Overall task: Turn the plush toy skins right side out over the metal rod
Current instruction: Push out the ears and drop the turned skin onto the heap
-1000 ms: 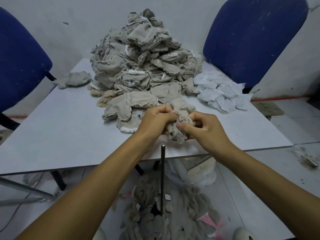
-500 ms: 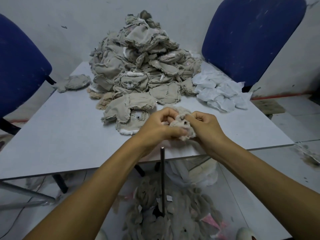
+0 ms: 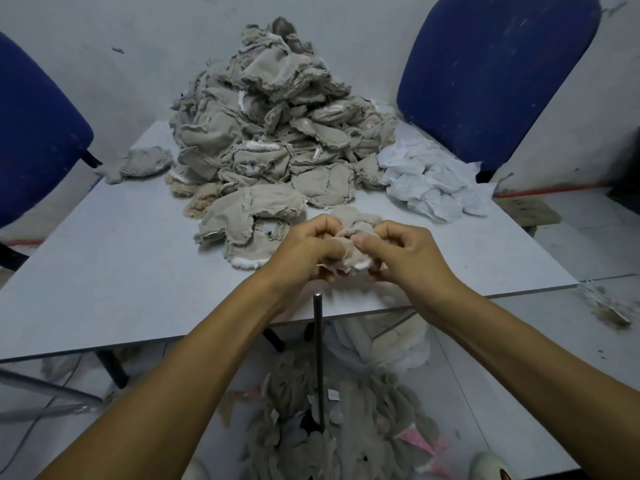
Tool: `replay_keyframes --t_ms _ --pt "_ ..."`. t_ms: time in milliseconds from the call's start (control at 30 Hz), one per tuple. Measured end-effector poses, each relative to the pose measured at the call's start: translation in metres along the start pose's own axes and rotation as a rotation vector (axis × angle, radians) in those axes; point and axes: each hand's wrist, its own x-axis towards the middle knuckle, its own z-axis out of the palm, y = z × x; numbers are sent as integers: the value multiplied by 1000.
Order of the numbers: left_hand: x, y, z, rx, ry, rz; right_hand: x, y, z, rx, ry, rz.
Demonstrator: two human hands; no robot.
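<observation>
Head view: one plush toy skin (image 3: 351,252) is held bunched between both hands just above the near edge of the bench (image 3: 104,271), directly over the tip of the upright metal rod (image 3: 318,344), from which it is apart. Left hand (image 3: 306,249): fingers curled round the skin's left side. Right hand (image 3: 403,252): thumb and fingers pinched on its right side. Large heap of unturned skins (image 3: 273,133) recorded at the bench's middle, a white fabric pile (image 3: 433,181) to its right, a lone skin (image 3: 142,164) to its left; finished skins (image 3: 332,427) heaped on the floor round the rod's base. Two blue chairs (image 3: 491,74) noted behind. Risks judged: the opening cannot be seen, so the rod could be met by a closed seam and the fabric pierced or torn; a limb could be left half-turned if pushed off-centre; the bunched skin could slip from the pinch and drop among the finished ones.
</observation>
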Motion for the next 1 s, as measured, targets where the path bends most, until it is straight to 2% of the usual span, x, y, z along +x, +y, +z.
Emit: replay_keyframes --t_ms 100,267,333,400,467,533,600,733,900,1000 --pt "0 1 0 -2 -16 34 3 1 2 4 45 -5" --pt "2 -5 4 139 193 100 8 3 14 -23 121 32" --pt "3 -5 2 77 258 51 8 -1 16 -67 67 39" --pt "4 -4 -2 19 306 20 2 -5 17 -84 -71 16" --pt "4 -6 -4 36 356 12 -6 -3 17 -214 -178 -17" --pt "3 -9 -4 64 394 -27 -11 2 21 -391 -194 -45" --pt "1 -10 -2 30 348 -74 -10 6 23 -516 -112 -105" --pt "-4 0 -6 -154 108 -75 0 6 14 -588 79 -244" --pt "-11 1 -21 -159 -59 -68 7 2 13 -297 30 -70" --pt "-11 -4 -19 -138 -37 -59 6 5 21 -171 29 14"
